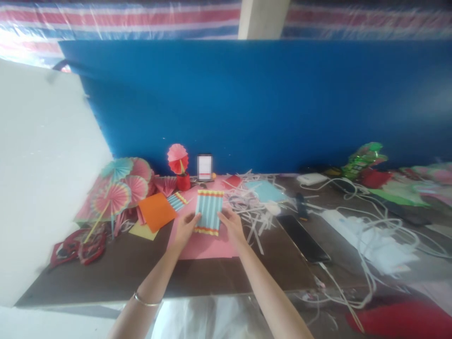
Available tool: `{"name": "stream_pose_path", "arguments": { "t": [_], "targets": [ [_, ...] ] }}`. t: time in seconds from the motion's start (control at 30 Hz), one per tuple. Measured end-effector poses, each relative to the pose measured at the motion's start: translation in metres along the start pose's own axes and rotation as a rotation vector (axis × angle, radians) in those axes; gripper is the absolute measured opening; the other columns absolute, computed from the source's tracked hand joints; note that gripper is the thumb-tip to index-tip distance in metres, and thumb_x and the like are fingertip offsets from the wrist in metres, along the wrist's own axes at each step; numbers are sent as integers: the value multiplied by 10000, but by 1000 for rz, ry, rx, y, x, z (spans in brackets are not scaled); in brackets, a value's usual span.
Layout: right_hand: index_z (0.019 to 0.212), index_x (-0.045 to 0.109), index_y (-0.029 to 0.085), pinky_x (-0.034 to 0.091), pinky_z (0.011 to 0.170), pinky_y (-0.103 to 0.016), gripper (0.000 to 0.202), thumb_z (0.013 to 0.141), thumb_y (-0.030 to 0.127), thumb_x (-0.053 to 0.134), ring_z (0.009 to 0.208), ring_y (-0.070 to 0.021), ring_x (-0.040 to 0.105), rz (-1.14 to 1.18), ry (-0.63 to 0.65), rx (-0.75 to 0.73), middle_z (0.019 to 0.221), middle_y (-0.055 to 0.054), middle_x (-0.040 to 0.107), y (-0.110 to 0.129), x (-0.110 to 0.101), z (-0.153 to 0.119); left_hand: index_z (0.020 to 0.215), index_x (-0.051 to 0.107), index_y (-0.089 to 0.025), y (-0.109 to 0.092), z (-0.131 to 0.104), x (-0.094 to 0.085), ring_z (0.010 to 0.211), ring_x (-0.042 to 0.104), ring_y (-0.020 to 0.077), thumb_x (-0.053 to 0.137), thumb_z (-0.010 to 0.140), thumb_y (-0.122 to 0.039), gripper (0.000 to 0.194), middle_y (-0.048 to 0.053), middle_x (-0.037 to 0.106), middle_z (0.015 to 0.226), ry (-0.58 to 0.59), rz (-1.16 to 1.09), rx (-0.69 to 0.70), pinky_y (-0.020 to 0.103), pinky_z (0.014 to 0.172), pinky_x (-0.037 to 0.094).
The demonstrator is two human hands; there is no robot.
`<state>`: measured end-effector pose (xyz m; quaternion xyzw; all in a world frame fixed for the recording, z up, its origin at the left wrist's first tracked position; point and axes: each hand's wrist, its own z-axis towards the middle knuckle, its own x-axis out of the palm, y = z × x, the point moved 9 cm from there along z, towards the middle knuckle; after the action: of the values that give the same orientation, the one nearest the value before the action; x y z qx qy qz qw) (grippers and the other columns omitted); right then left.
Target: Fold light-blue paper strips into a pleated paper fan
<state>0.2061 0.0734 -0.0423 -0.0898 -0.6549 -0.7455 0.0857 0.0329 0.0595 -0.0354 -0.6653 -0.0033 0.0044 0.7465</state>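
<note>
Between my two hands is a pleated sheet of paper [209, 212], light blue with yellow and red bands along its top and bottom edges. My left hand [187, 228] pinches its left side, thumb on the front. At the opposite side my right hand [231, 223] grips the edge the same way. The sheet is held upright and partly opened, its folds running up and down. Beneath it lies a pink sheet [208, 249] on the dark table. A second striped, folded paper piece [177, 201] rests just left of the held one.
Orange paper [157, 212] and several round paper fans [112, 200] lie at left. A pink-red fan [177, 159] stands in a red holder. White paper strips [259, 221] are heaped right of the pink sheet, near a black phone [302, 239] and white cables [367, 263].
</note>
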Motion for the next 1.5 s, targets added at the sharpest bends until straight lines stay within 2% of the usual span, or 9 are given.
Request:
{"name": "stream_pose_path", "arguments": {
  "t": [0.2,0.4,0.5,0.63,0.83,0.97,1.1,1.3,1.5],
  "targets": [
    [860,675,180,521,624,-304,324,621,391,730,697,-197,643,-41,127,49,755,-29,688,2,19,-7,954,675,-198,1,-3,24,856,625,206,491,795,-457,356,25,698,903,223,59,35,313,784,491],
    [802,669,187,497,521,-275,335,576,423,740,625,-185,620,-155,67,11,704,-25,670,11,16,-8,928,674,-208,1,-8,30,860,609,206,414,831,-455,372,17,687,835,257,147,18,318,783,489],
    [742,645,182,495,566,-279,281,597,407,729,615,-165,600,-207,77,-64,680,-18,651,14,17,-8,1026,625,-197,-2,-16,39,879,603,197,471,812,-411,340,43,671,909,308,102,6,314,788,492],
    [691,604,180,478,573,-274,241,646,400,693,585,-144,572,-321,84,-123,621,3,606,13,18,-10,1143,529,-167,-2,-26,56,764,601,163,612,714,-274,450,63,642,900,415,50,2,286,695,504],
    [907,609,199,491,615,-308,359,612,365,728,676,-168,599,-83,134,-72,775,-20,642,10,23,-8,999,584,-165,-4,-21,49,638,480,110,452,749,-189,283,-8,537,702,380,150,-5,234,623,424],
    [987,592,228,449,524,-270,399,623,313,733,560,-126,541,59,182,-47,655,26,588,14,29,-9,834,602,-160,-10,-21,44,591,425,109,389,819,-315,264,-23,462,606,389,207,6,227,573,356],
    [1039,579,257,439,545,-255,482,591,277,755,623,-123,546,124,115,-37,758,14,619,13,21,-10,728,574,-155,-14,-21,45,580,438,111,344,852,-447,392,-12,491,625,371,311,117,229,565,347],
    [898,630,233,439,576,-233,387,553,322,779,623,-111,533,83,18,-31,702,27,595,8,6,-3,916,574,-172,-9,-19,43,682,537,144,293,881,-410,370,23,596,748,351,365,180,245,639,406],
    [686,638,199,439,533,-230,303,486,356,803,578,-110,518,157,-61,28,647,15,585,1,-3,-1,806,575,-174,-6,-20,40,603,524,137,310,878,-406,359,12,567,653,334,409,163,238,583,404]
  ]
}}
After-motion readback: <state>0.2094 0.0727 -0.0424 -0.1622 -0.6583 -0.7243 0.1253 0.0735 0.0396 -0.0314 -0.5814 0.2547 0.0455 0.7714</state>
